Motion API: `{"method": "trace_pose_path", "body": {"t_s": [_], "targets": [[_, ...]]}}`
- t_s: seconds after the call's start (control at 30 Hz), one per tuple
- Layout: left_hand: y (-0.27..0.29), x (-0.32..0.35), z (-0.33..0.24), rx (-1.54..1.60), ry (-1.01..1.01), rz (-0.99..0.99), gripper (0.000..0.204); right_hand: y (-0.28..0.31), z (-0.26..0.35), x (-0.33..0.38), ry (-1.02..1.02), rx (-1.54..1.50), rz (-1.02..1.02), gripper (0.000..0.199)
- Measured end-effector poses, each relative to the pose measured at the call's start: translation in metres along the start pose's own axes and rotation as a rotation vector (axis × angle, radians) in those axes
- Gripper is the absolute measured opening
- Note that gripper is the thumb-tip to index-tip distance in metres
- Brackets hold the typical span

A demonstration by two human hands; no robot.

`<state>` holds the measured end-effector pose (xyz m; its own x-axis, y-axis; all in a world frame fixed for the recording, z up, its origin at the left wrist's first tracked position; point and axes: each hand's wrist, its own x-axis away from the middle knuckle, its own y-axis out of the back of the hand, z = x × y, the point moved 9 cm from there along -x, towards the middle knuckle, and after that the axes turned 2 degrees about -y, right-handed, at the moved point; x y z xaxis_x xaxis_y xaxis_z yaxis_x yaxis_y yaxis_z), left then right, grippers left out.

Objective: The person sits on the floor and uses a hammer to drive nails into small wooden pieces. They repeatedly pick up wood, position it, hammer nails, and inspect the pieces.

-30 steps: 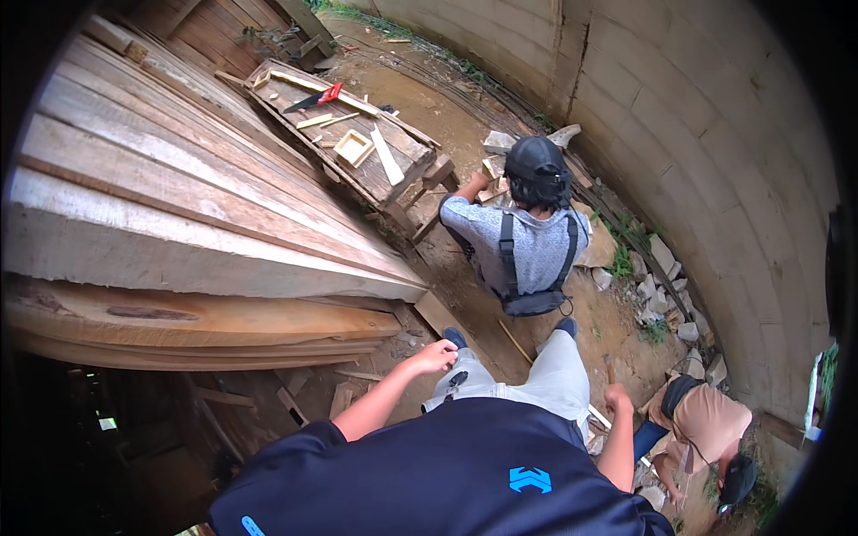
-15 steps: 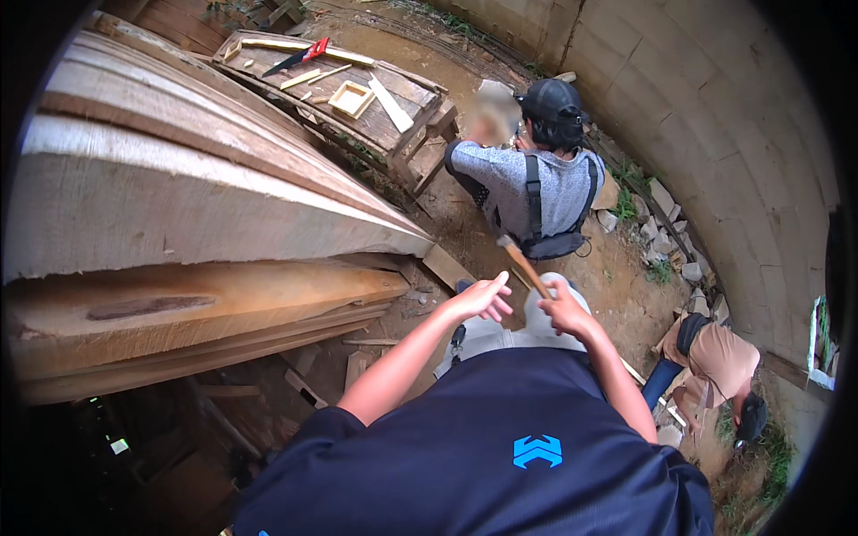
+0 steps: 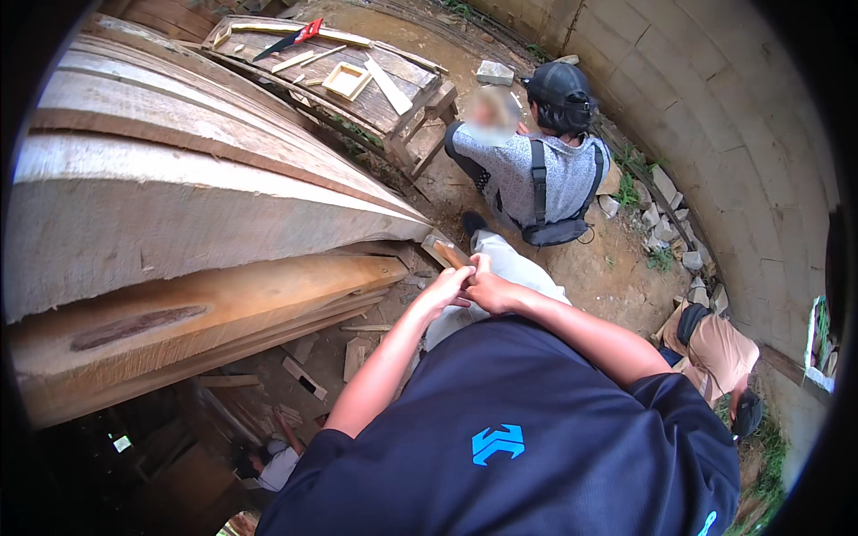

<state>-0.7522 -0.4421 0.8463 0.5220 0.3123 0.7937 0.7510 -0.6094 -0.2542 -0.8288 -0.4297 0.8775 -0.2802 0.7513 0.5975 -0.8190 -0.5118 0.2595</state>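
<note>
At far left, stacked timber planks (image 3: 179, 196) slope down toward a wooden stick (image 3: 444, 254) whose upper end shows just beside their tips. Left hand (image 3: 444, 288) and right hand (image 3: 490, 290) meet around its lower end, fingers curled together on it, touching each other. Beyond, a person in a grey top (image 3: 536, 174) crouches by a wooden pallet bench (image 3: 357, 85), near the block wall (image 3: 715, 107)

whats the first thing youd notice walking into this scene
The stack of huge rough-sawn timber planks filling the left half stands out most. At centre, the left hand and right hand meet on a wooden handle just off the planks' end. Beyond them a person in a grey top crouches by a cluttered wooden workbench, under a curved block wall.
</note>
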Motion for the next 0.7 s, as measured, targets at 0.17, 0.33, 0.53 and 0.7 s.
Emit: {"method": "trace_pose_path", "body": {"t_s": [0.17,0.33,0.53,0.7], "targets": [[0.028,-0.021,-0.017,0.075,-0.001,-0.088,0.039,0.028,0.026,-0.018,-0.157,-0.216,0.145,0.074],[0.051,-0.055,-0.063,0.103,-0.098,-0.072,0.044,0.079,0.022,-0.081,0.075,0.0,0.14,0.066],[0.09,-0.095,-0.098,0.046,0.063,-0.085,0.041,0.175,0.028,-0.133,-0.047,-0.137,0.122,0.054],[0.125,-0.129,-0.11,0.131,0.096,-0.197,0.036,0.218,0.0,-0.188,-0.049,-0.136,0.038,0.048]]}}
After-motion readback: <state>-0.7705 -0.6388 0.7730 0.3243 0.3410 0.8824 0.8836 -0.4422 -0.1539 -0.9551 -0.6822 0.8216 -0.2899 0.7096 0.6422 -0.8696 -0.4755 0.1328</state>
